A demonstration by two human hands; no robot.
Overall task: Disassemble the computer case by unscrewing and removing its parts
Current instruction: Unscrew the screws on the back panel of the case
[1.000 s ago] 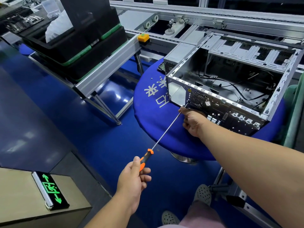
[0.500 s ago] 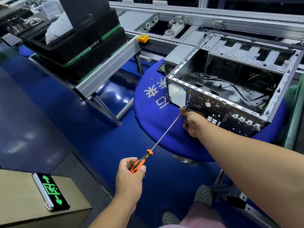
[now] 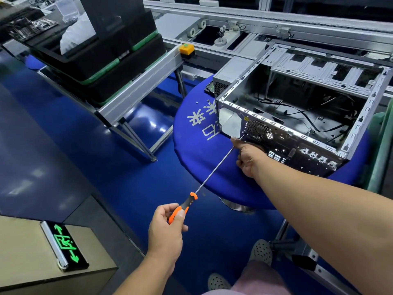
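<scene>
The computer case, side panel off, lies on the round blue table, its rear panel toward me. My left hand curls round the orange-and-black handle of a long screwdriver, whose tip meets the rear panel beside the fan grille. My right hand pinches the shaft near the tip, against the case.

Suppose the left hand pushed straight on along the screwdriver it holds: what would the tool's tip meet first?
The left hand aims the screwdriver at the computer case. Its tip already seems to sit on the rear panel below the fan grille, beside the right hand; exact contact is unclear.
</scene>
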